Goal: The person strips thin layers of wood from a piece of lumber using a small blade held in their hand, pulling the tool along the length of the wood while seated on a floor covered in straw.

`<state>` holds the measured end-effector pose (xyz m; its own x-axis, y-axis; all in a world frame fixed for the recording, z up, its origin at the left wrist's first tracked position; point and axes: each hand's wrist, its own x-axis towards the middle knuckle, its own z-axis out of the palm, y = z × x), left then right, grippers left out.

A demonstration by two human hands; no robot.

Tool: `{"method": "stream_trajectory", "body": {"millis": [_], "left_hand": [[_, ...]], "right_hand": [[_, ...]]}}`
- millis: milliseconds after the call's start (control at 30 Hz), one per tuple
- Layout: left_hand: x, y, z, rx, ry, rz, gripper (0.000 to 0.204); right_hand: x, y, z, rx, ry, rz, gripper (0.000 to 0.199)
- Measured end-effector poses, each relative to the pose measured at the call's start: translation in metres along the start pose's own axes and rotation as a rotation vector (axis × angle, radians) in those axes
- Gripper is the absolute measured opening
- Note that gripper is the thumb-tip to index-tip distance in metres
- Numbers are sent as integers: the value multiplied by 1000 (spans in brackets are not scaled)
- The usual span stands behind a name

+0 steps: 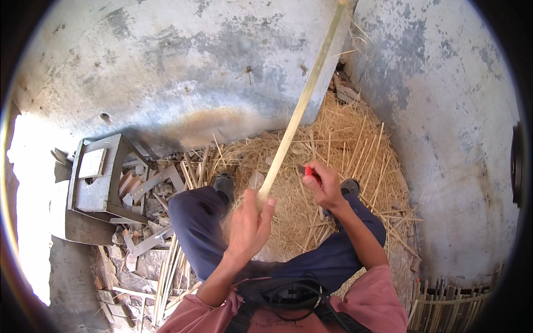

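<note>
My left hand (pixel 251 223) is closed around the lower end of a long, pale bamboo strip (pixel 300 105), which slants up and to the right toward the corner of the walls. In my right hand (pixel 325 184) is a small knife (pixel 310 173) with a red handle; its short dark blade points left, toward the strip but apart from it. Both hands are over the gap between my knees. Beneath them, thin shavings (pixel 288 208) cover the floor.
A wooden stool or box (pixel 100 180) lies at the left among wood scraps (pixel 158 186). Bamboo strips (pixel 168 277) lie beside my left leg, more sticks (pixel 369 158) on the shavings at right. A slatted bamboo piece (pixel 449 305) stands at lower right. Peeling walls (pixel 194 55) enclose the corner.
</note>
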<state>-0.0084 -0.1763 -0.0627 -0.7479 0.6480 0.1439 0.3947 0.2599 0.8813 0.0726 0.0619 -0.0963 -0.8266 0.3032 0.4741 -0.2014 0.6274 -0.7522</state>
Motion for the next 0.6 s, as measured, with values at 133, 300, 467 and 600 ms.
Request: {"method": "stream_trajectory", "body": {"millis": [133,300,467,600], "left_hand": [[1,8,1,51,-59,35,47],[1,7,4,-12,-77,38,54],[1,2,5,-22,-89,51,51],[0,1,10,-85,-51,116,45]], "right_hand": [[-5,-15,18,-4,-143,-98,24],[-10,-22,38,112,-217,-168,25],[-10,-22,41,130,-202,-177,23],[-11,-23,40,109,-210,-168,33]]}}
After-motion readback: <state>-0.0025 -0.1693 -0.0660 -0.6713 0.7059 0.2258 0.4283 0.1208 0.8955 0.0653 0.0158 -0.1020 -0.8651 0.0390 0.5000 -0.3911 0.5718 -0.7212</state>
